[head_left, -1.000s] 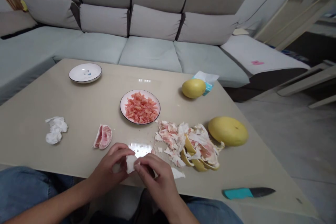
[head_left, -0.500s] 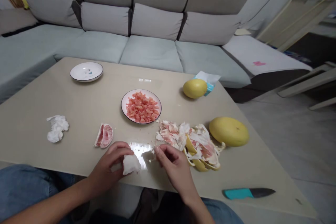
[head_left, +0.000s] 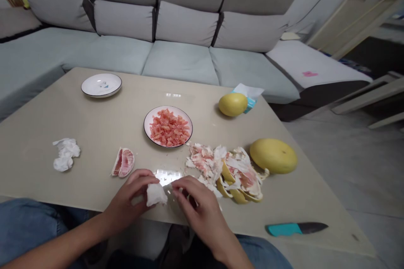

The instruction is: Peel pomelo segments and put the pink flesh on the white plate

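Though ragged-edged, blocky white segment (head_left: pixel 156 194) in left grip (head_left: pixel 128 195)

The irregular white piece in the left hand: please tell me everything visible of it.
The irregular white piece looks matte and pale, like fruit pith, with a blocky outline and uneven right edge. The left hand holds it between thumb and fingers, which hide its left part, near the front edge of the glossy beige table. The right hand is close beside it; contact is unclear.
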`<state>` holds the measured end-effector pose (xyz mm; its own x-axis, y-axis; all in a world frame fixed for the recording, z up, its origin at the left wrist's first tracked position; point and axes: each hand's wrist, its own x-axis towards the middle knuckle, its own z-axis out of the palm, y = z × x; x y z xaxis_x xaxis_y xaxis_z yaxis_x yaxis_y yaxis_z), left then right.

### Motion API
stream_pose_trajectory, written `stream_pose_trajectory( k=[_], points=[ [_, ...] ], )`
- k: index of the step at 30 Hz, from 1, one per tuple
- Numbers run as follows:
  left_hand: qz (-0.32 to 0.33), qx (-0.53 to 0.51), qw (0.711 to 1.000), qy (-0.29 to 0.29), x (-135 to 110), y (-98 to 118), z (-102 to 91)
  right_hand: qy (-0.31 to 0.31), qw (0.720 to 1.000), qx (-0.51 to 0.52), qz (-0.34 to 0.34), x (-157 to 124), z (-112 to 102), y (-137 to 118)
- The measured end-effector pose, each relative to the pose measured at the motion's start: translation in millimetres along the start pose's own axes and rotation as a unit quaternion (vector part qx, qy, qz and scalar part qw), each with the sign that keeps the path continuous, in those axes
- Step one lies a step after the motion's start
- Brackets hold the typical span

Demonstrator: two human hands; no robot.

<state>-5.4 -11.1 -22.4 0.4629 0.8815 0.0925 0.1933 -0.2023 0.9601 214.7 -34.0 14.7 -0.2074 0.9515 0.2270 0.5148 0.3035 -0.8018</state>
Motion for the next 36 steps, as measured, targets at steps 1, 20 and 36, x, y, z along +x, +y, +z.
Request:
stream_pose_trajectory(
  k=[1, 20, 36],
  points=[
    [-0.003, 0.000, 1.000, -0.003, 0, 0, 0.0, -0.010, 1.000, 0.013, -0.004, 0, 1, -3],
    [0.003, 0.059, 0.998, -0.014, -1, -4, -0.5, -0.003, 0.997, -0.048, -0.063, -10, 15, -1],
    [0.048, 0.141, 0.988, -0.052, -1, 1, -4.5, 0.078, 0.986, -0.123, -0.077, -15, 34, -6]
  ],
)
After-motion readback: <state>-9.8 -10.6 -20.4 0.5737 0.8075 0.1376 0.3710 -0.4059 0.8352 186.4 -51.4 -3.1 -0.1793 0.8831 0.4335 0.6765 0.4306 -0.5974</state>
